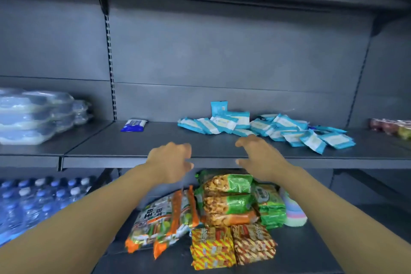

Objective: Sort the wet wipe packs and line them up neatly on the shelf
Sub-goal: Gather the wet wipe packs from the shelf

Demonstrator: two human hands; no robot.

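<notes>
Several light blue and white wet wipe packs (266, 129) lie in a loose heap on the right half of the dark grey shelf (133, 147), one of them leaning upright against the back panel. A single dark blue wipe pack (134, 125) lies alone at the back left of that shelf. My left hand (171, 160) hovers at the shelf's front edge with relaxed fingers, holding nothing. My right hand (259, 153) reaches over the front edge, fingers loosely spread, just short of the nearest light blue packs and holding nothing.
Stacked clear plastic containers (33, 115) fill the neighbouring shelf on the left. Coloured jars (391, 128) stand at the far right. Below are snack bags (226, 202), a pastel sponge (293, 211) and water bottles (33, 200). Another shelf hangs overhead.
</notes>
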